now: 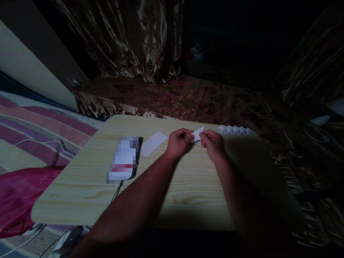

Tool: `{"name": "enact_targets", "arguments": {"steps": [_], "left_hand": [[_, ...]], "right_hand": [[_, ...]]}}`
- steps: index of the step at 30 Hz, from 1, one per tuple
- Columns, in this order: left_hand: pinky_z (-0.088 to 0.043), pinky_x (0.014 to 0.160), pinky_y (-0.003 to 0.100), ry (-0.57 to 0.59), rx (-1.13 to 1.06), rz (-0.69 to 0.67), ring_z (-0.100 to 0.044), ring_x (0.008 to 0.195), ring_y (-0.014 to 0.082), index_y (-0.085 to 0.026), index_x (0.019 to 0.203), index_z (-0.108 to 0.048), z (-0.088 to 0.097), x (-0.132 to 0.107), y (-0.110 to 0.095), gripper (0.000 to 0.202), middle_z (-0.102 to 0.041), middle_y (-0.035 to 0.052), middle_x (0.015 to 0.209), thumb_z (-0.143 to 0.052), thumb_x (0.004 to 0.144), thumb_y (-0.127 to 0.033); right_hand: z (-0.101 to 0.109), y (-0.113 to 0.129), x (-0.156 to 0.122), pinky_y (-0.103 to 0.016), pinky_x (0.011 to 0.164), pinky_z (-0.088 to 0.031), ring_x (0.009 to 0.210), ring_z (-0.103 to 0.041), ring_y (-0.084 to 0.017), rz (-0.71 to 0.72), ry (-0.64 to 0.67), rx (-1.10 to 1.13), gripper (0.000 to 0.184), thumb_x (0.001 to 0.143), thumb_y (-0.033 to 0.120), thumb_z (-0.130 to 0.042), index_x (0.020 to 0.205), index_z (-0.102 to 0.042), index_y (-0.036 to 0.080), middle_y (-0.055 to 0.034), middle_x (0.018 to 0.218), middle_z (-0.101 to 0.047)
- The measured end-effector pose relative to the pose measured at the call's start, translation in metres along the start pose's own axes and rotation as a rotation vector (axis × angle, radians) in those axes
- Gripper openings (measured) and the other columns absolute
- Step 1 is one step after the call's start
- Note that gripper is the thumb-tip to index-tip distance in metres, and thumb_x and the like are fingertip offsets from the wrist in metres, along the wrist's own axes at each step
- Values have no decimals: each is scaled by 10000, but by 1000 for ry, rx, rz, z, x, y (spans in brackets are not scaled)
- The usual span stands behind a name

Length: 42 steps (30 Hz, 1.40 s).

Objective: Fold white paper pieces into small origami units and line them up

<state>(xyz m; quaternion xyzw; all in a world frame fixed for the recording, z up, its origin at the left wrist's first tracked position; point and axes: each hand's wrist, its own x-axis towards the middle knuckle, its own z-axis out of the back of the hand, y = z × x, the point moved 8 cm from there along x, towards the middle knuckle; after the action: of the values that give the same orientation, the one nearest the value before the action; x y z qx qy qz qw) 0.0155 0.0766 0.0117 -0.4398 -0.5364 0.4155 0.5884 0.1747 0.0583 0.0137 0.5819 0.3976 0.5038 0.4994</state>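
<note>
Between my two hands, above the far part of the wooden table (193, 193), is a small folded piece of white paper (197, 134) with a pointed upper corner. My left hand (178, 142) pinches its left side between thumb and fingers. On the other side my right hand (212, 143) grips the paper's right edge the same way. A flat white paper sheet (154, 143) lies just left of my left hand. Beyond my right hand, several small white folded paper stars (235, 130) stand in a row near the table's far right edge.
A phone (124, 157), its screen blurred out, lies on the table's left side with a white cable (117, 190) attached. Striped bedding (53, 132) and a pink cloth (27, 197) are at the left. Patterned curtains (145, 39) hang behind; the right side is dark.
</note>
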Motion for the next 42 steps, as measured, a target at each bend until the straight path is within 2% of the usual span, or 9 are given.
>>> {"name": "enact_targets", "arguments": {"steps": [5,12,20,23,31,42], "left_hand": [[-403,566,229,-4,6,6,-520,576,106,-148,793,-704,0,1,3,228,-647,19,678,-684,726,-365],[-398,583,221,-11,21,-33,-516,584,103,-159,801,-685,-2,-2,-6,186,-639,3,683,-662,732,-330],[-392,593,221,-36,182,-130,-523,617,114,-169,791,-671,0,-3,-20,176,-634,7,685,-583,793,-322],[-382,588,217,-54,214,-159,-499,610,108,-170,758,-661,2,-4,-24,156,-615,4,676,-591,784,-307],[-377,567,215,-24,107,-120,-488,582,99,-154,738,-646,1,-3,-19,140,-595,-5,645,-614,752,-289],[-364,519,207,51,57,-31,-491,536,91,-147,700,-656,-3,-3,-13,138,-612,0,613,-670,688,-284]], "right_hand": [[0,0,-1,-222,409,-277,402,-373,-75,-24,-1,0,220,736,387,-663,692,-605,180,58,457,-471],[-4,1,-1,-221,396,-249,395,-361,-75,-38,-1,-9,207,718,372,-665,680,-591,182,60,458,-472],[1,11,0,-220,478,-338,498,-446,-92,93,-55,-157,187,720,349,-654,692,-621,168,31,559,-548],[1,14,-1,-221,486,-342,509,-455,-97,100,-50,-172,176,725,340,-644,692,-622,168,30,566,-552],[-2,15,-3,-224,449,-299,457,-406,-90,103,0,-192,197,750,371,-626,707,-604,179,50,511,-493],[0,19,-3,-226,467,-346,493,-460,-105,120,4,-193,196,749,379,-629,721,-612,186,27,564,-549]]}}
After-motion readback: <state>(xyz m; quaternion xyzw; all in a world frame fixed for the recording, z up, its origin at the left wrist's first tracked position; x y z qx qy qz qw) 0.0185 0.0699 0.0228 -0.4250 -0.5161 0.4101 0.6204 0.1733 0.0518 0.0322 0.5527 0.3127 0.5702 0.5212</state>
